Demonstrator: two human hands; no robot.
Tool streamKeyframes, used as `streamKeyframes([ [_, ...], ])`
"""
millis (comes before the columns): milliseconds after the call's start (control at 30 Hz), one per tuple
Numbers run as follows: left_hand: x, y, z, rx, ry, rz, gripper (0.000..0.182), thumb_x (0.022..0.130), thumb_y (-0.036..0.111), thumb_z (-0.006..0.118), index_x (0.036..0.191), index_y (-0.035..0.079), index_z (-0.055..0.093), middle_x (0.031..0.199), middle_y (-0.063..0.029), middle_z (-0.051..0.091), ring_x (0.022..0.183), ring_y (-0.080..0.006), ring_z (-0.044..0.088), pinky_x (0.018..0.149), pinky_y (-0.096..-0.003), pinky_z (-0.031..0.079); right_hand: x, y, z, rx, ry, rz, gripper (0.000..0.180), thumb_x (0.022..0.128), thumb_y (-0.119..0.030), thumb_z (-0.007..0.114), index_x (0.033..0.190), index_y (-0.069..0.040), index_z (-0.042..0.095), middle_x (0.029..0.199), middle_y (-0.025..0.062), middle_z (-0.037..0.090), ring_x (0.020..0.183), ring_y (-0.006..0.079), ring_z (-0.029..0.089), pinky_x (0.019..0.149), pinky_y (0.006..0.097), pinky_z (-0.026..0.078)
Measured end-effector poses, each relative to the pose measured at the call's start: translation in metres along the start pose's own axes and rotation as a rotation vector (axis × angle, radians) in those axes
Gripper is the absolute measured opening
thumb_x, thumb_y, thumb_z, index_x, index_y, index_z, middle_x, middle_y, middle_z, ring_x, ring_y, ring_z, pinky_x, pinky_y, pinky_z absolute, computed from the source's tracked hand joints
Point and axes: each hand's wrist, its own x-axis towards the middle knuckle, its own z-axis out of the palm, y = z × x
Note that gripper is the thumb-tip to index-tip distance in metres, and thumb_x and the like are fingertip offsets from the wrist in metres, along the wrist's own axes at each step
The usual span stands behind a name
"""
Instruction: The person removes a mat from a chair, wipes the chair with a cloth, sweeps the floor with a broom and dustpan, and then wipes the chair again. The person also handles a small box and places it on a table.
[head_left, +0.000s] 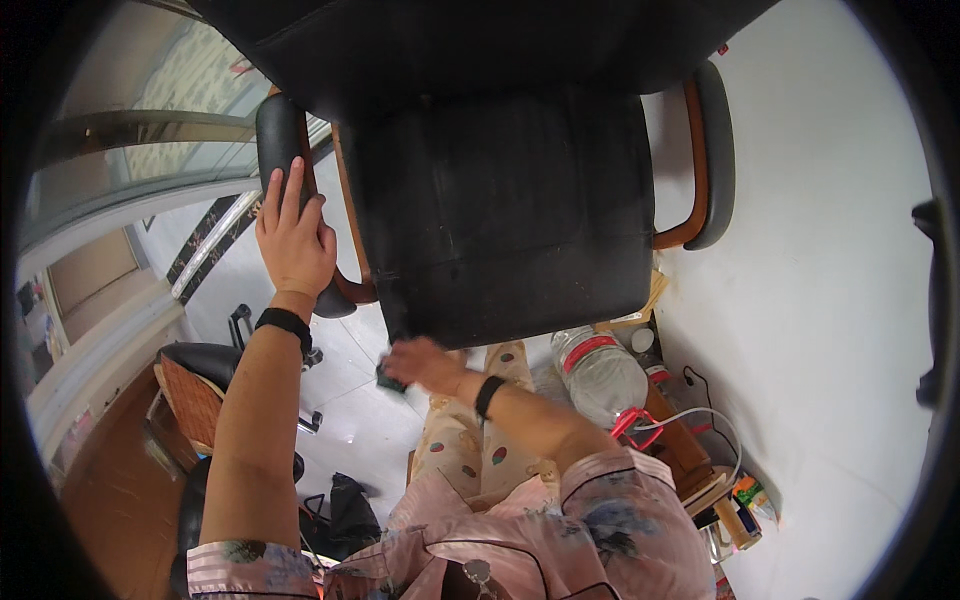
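Note:
A black leather-look armchair with wooden arm frames stands before me, its seat facing up and scuffed with pale specks. My left hand lies on the padded left armrest, its fingers extended along the pad. Blurred by motion, my right hand is at the seat's front left corner. A dark green cloth-like item shows under its fingers and appears held; its exact kind is unclear.
Right of my legs lies a large clear water bottle with a red handle and a hose. A wooden cabinet stands by the white wall. At left are a glass-paned frame, another chair and a black bag.

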Motion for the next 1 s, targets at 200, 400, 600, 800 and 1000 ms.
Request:
streamKeyframes([
  [200, -0.001, -0.001, 0.001, 0.0, 0.028, 0.032, 0.023, 0.074, 0.009, 0.059, 0.097, 0.01, 0.066, 0.155, -0.003, 0.038, 0.143, -0.031, 0.032, 0.11, -0.0477, 0.031, -0.111, 0.152, -0.2, -0.592, 0.731, 0.593, 0.028, 0.079, -0.002, 0.055, 0.104, -0.008, 0.066, 0.1, 0.0133, 0.065, 0.097, 0.0351, 0.059, 0.087, 0.0452, 0.045],
  [400, -0.002, -0.001, 0.002, 0.006, 0.01, 0.008, 0.022, 0.075, 0.01, 0.06, 0.096, 0.011, 0.067, 0.156, -0.0018, 0.038, 0.144, -0.03, 0.032, 0.11, -0.0471, 0.031, -0.169, 0.164, -0.146, -0.75, 0.666, 1.227, 0.06, 0.085, -0.007, 0.054, 0.144, -0.012, 0.045, 0.143, 0.0151, 0.048, 0.122, 0.0379, 0.048, 0.097, 0.0493, 0.04],
  [600, -0.002, -0.001, 0.001, 0.024, -0.008, 0.004, 0.023, 0.076, 0.01, 0.06, 0.097, 0.012, 0.067, 0.156, -0.0005, 0.038, 0.144, -0.0285, 0.031, 0.11, -0.0463, 0.031, -0.04, 0.024, 0.025, -0.228, 0.517, 0.411, 0.033, 0.089, -0.024, 0.061, 0.121, -0.019, 0.064, 0.114, -0.0009, 0.062, 0.096, 0.0215, 0.058, 0.076, 0.0419, 0.048],
  [800, -0.002, -0.001, 0.002, 0.027, 0.021, 0.018, 0.023, 0.076, 0.01, 0.06, 0.097, 0.013, 0.068, 0.155, 0.0008, 0.038, 0.144, -0.0284, 0.032, 0.109, -0.0464, 0.032, -0.121, 0.084, -0.089, -0.43, 0.565, 0.697, 0.023, 0.086, -0.016, 0.06, 0.107, -0.01, 0.065, 0.1, 0.0123, 0.067, 0.091, 0.0325, 0.064, 0.076, 0.0461, 0.051],
  [1000, -0.001, -0.001, 0.002, 0.026, 0.008, 0.012, 0.023, 0.076, 0.01, 0.06, 0.097, 0.013, 0.068, 0.155, 0.0007, 0.039, 0.143, -0.0289, 0.033, 0.109, -0.0461, 0.032, -0.209, 0.115, -0.085, -0.725, 0.865, 1.172, 0.052, 0.082, -0.005, 0.059, 0.133, -0.006, 0.055, 0.134, 0.0227, 0.052, 0.116, 0.0394, 0.052, 0.097, 0.0474, 0.042],
])
